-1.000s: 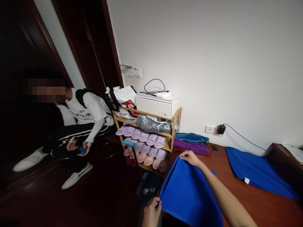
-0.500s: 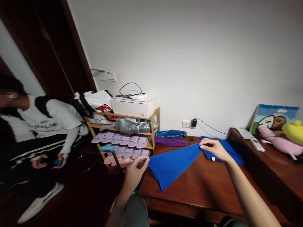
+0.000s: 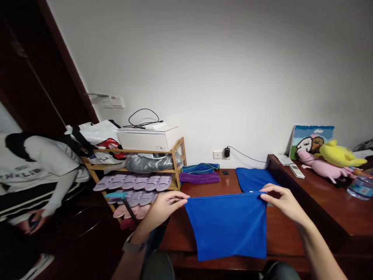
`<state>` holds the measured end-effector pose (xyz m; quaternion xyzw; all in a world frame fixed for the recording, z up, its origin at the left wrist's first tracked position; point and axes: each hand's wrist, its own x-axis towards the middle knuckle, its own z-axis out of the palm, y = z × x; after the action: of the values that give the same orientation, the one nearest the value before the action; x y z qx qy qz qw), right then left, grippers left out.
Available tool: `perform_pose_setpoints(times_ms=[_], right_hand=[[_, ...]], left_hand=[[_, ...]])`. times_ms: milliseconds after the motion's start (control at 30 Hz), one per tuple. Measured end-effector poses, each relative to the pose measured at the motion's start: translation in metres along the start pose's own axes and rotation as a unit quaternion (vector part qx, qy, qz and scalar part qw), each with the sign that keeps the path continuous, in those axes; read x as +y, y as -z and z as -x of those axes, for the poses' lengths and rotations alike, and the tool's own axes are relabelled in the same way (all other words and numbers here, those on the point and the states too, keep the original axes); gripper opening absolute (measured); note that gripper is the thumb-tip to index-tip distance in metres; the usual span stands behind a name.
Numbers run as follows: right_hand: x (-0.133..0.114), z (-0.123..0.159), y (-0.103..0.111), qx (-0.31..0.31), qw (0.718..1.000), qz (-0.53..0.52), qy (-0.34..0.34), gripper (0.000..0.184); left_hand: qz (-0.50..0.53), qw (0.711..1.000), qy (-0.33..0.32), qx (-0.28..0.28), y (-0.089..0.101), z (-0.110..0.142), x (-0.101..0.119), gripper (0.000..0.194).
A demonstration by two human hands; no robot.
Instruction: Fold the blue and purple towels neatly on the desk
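Observation:
A blue cloth [image 3: 229, 227] hangs spread between my hands, its stitched top edge pulled nearly straight. My left hand [image 3: 167, 206] pinches the upper left corner between thumb and fingers. At the upper right corner, my right hand [image 3: 281, 200] has the same kind of pinch. The cloth's lower part hangs over the front of the brown wooden table [image 3: 177, 233]. Behind it, a second blue cloth [image 3: 255, 177] lies flat on the table. Folded purple cloth [image 3: 199, 177] and folded blue cloth with green edging [image 3: 201, 168] rest at the back left.
A wooden rack [image 3: 176, 171] with lilac slippers [image 3: 132, 182] and a white box [image 3: 142, 140] stands left. A person [image 3: 37, 171] sits at far left. On the raised right surface are a remote [image 3: 297, 171], a pink plush toy [image 3: 322, 165] and a plastic bottle [image 3: 361, 186].
The blue cloth went from a slanted, triangular hang to a broad, squarish spread. Both hands are lower and nearer, with the top edge now almost level. The view has shifted to the right.

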<state>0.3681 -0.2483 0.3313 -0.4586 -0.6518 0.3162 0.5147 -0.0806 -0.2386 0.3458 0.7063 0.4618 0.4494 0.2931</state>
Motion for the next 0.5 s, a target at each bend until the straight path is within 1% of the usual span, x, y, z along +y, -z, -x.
perform_pose_setpoints(times_ms=[100, 200, 267, 300, 367, 400, 433, 500], right_hand=[[0.001, 0.019, 0.008, 0.017, 1.000, 0.007, 0.004, 0.047], [0.002, 0.032, 0.016, 0.039, 0.999, 0.028, 0.020, 0.042], [0.004, 0.033, 0.018, 0.048, 0.998, 0.039, 0.032, 0.040], [0.007, 0.031, 0.017, 0.052, 0.997, 0.043, 0.034, 0.040], [0.020, 0.020, 0.011, 0.060, 0.997, 0.049, 0.026, 0.042], [0.030, 0.011, 0.006, 0.062, 0.997, 0.052, 0.018, 0.044], [0.044, 0.001, 0.000, 0.065, 0.997, 0.052, 0.009, 0.046], [0.082, -0.022, -0.017, 0.067, 0.997, 0.042, -0.024, 0.052]], left_hand=[[0.034, 0.999, 0.019, -0.007, 0.001, 0.008, 0.004, 0.035], [0.049, 0.998, 0.012, 0.024, 0.002, 0.010, 0.005, 0.034], [0.054, 0.997, 0.002, 0.053, 0.001, 0.003, 0.001, 0.034], [0.058, 0.996, -0.002, 0.071, 0.000, -0.005, -0.005, 0.035], [0.067, 0.993, -0.003, 0.097, -0.006, -0.028, -0.023, 0.039], [0.070, 0.993, -0.001, 0.098, -0.011, -0.043, -0.037, 0.041], [0.071, 0.993, 0.002, 0.090, -0.017, -0.059, -0.054, 0.043], [0.054, 0.997, 0.014, 0.048, -0.033, -0.091, -0.095, 0.043]])
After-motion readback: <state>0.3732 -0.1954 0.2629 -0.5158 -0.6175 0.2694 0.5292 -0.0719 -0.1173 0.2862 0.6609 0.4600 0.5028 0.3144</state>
